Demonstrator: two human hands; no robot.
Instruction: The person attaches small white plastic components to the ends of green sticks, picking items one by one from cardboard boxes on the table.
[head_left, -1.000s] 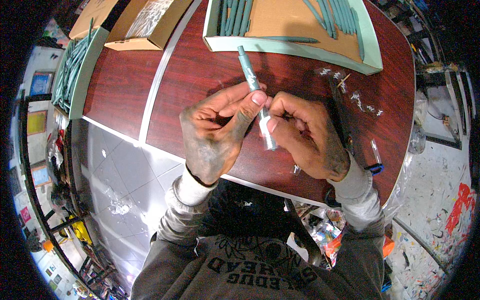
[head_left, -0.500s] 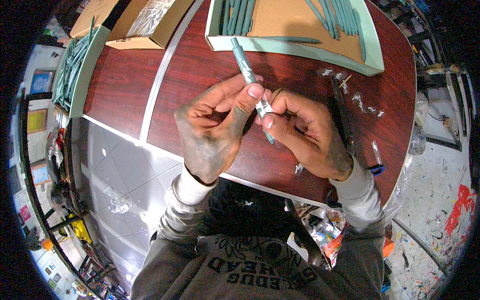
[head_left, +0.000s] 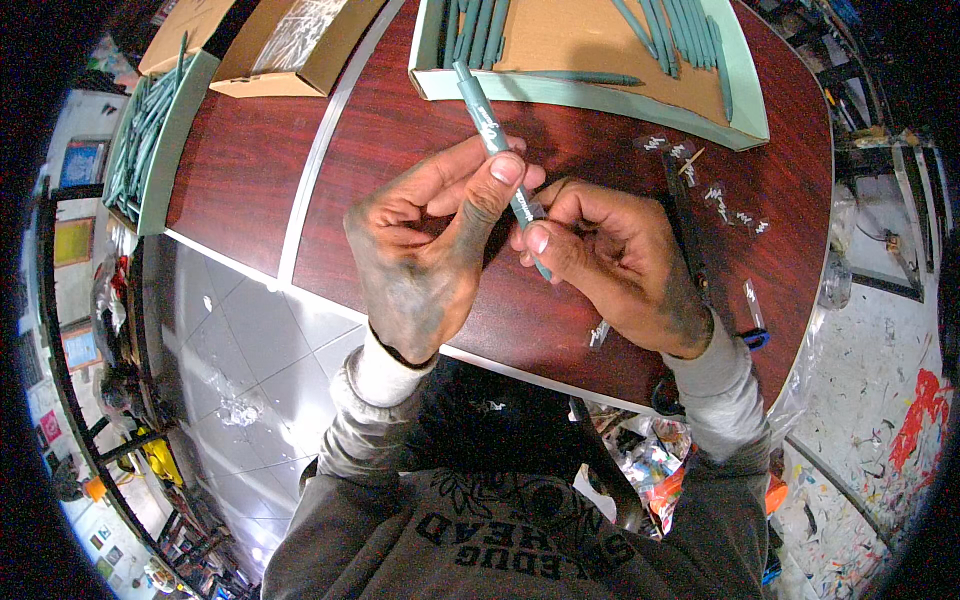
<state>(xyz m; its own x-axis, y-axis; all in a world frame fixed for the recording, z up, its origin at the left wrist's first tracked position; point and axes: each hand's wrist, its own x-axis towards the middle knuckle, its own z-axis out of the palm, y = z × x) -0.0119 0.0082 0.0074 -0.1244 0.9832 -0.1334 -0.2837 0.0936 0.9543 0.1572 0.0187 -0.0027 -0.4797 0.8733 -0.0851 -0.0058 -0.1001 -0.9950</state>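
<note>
A teal pen (head_left: 478, 103) with white lettering slants between my hands above the table. My left hand (head_left: 415, 265) is closed round its middle, thumb on top. Lower down, my right hand (head_left: 625, 265) pinches the pen near its end, which pokes out below the fingertips. A small clear film piece (head_left: 537, 211) lies against the barrel beside the right thumb; how much of it those fingers grip is hidden. Several clear film scraps with white lettering (head_left: 716, 200) lie to the right of my right hand.
A pale green tray (head_left: 590, 98) of teal pens stands at the far side of the dark red table (head_left: 400, 110). Farther left are a box crammed with pens (head_left: 145, 150) and a cardboard box (head_left: 262, 84) of white pieces. A blue-ended cutter (head_left: 755, 339) lies right.
The pen and my left hand have shifted slightly up and left. Glare on the film has faded, and dense white lettering shows on the barrel beneath it. My right hand stays nearly in place.
</note>
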